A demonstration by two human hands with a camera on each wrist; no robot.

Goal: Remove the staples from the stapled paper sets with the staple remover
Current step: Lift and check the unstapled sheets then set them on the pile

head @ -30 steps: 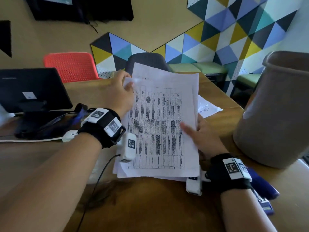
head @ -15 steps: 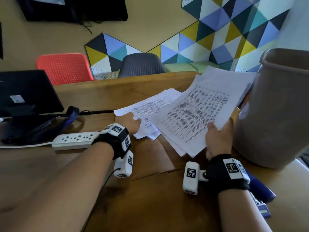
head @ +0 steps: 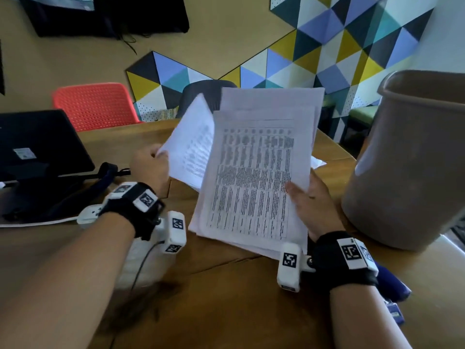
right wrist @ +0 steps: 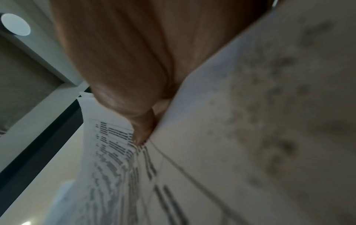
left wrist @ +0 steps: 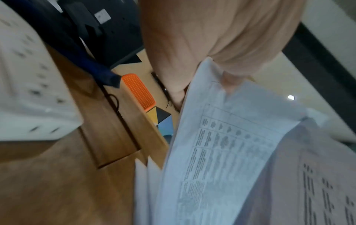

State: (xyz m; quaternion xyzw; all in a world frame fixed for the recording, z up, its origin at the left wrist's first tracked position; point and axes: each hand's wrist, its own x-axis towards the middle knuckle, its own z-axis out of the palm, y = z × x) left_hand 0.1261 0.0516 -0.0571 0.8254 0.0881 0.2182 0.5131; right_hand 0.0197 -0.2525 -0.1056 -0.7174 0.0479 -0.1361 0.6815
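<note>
Both hands are up off the wooden tabletop (head: 226,298) with paper between them. The right hand (head: 314,202), at the centre right of the head view, grips a thick set of printed sheets (head: 254,182) by its right edge, thumb across the front page and the other fingers hidden behind; the set stands nearly upright, tilted a little, filling the middle of the frame. The left hand (head: 151,167), just left of centre, pinches the edge of a second, smaller sheaf (head: 191,147) that leans against the left side of the big set; its print is blurred. From the left wrist, the fingers (left wrist: 227,45) close on that sheaf's corner. No staple can be made out.

A grey bin (head: 412,159) stands at the right edge, just beside the right hand. A white power strip (head: 88,215) lies at the left, with a black screen (head: 37,144) further up. Something blue (head: 392,285) lies near the right wrist at the lower right; I cannot tell what it is.
</note>
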